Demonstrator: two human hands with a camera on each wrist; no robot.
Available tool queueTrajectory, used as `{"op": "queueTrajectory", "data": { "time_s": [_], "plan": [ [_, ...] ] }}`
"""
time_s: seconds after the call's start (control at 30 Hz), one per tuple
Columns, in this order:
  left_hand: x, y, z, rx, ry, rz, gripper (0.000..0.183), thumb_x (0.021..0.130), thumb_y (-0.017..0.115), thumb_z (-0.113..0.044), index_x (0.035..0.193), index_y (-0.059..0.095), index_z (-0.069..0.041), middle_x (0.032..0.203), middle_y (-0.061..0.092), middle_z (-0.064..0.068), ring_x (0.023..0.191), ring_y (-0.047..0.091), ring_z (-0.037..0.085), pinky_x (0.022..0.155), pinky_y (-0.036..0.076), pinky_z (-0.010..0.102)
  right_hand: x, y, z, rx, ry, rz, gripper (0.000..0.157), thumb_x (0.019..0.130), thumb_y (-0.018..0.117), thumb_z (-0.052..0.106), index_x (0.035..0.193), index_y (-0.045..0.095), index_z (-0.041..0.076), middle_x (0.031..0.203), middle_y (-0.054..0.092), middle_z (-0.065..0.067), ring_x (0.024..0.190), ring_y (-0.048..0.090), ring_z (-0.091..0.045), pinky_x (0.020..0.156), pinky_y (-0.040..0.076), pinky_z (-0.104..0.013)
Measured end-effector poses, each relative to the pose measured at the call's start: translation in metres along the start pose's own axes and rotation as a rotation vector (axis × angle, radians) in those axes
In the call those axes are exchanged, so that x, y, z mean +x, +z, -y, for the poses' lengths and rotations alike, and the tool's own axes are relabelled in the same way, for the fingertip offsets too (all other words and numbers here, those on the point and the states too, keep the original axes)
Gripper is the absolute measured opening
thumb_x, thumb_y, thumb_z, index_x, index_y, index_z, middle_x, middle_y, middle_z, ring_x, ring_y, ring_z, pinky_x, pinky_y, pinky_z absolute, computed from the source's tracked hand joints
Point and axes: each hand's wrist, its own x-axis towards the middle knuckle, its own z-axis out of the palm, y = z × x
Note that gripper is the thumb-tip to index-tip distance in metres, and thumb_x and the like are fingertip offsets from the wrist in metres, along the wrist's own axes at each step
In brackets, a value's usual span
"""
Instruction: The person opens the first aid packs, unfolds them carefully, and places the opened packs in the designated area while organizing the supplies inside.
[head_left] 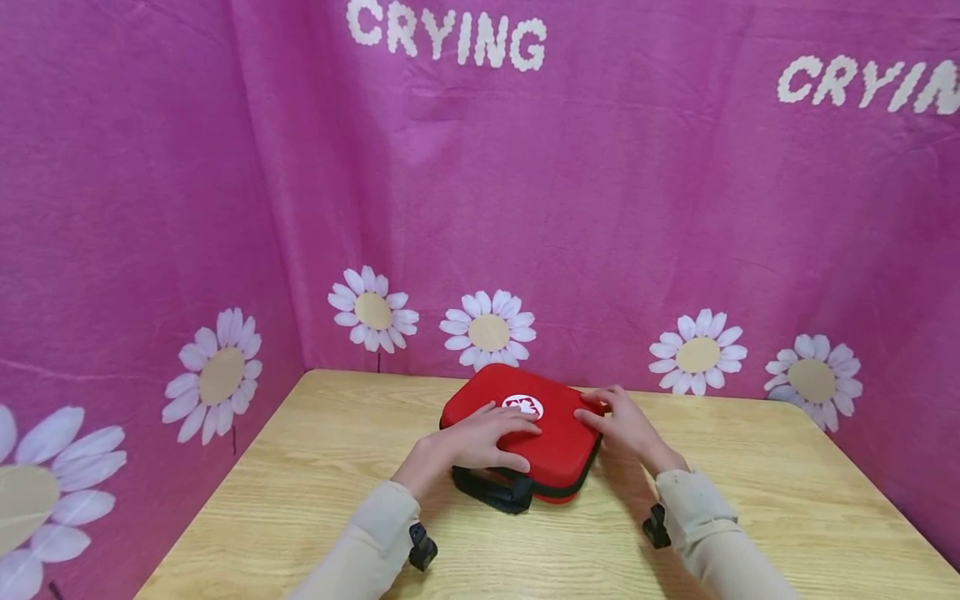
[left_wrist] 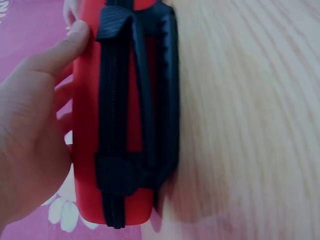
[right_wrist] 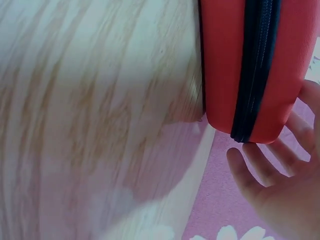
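Observation:
A red zippered hard case [head_left: 558, 446] with a white round emblem lies on the table, its black carrying handle [head_left: 491, 493] facing my body. My left hand [head_left: 476, 440] rests on the lid with its fingers extended, partly covering the emblem. In the left wrist view, that thumb lies near the lid's edge, above the black zipper [left_wrist: 117, 95]. My right hand [head_left: 626, 425] touches the case's right end, fingers spread and loosely bent. The right wrist view shows those fingertips around the end corner, beside the zipper [right_wrist: 255, 75]. The zipper looks closed along the visible sides.
The light wooden table [head_left: 337, 467] extends on both sides of the case. A pink curtain [head_left: 600, 208] with white daisies and lettering hangs behind and at the sides, close to the table's back edge. Small black devices [head_left: 422, 547] sit on both wrists.

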Motion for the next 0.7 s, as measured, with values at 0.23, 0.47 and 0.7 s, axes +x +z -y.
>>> {"op": "queueTrajectory", "data": {
  "time_s": [0.23,0.47,0.7],
  "plan": [
    [-0.006,-0.005,0.001,-0.058,-0.03,0.034,0.063,0.087,0.07,-0.048,0.146,0.049,-0.034,0.155,0.042,-0.008,0.146,0.032,0.015,0.124,0.009,0.049,-0.006,-0.001,0.006,0.009,0.024,-0.005,0.042,0.087,0.076,0.027,0.116,0.07,-0.003,0.112,0.058,-0.02,0.102,0.058,-0.033,0.093,0.048,-0.051],
    [-0.011,-0.009,0.002,-0.093,-0.033,0.045,0.06,0.089,0.071,-0.04,0.145,0.052,-0.031,0.155,0.042,-0.006,0.146,0.033,0.015,0.125,0.009,0.048,-0.012,0.0,0.013,0.039,0.067,-0.018,0.041,0.086,0.077,0.027,0.114,0.069,-0.002,0.113,0.056,-0.019,0.103,0.058,-0.032,0.092,0.048,-0.047],
    [-0.018,-0.012,0.009,-0.119,-0.019,0.035,0.057,0.09,0.07,-0.038,0.144,0.053,-0.029,0.155,0.043,-0.005,0.147,0.033,0.016,0.125,0.007,0.048,-0.014,0.003,0.016,0.047,0.121,-0.011,0.039,0.086,0.078,0.027,0.112,0.069,-0.001,0.112,0.054,-0.017,0.103,0.057,-0.03,0.09,0.05,-0.041]
  ]
}}
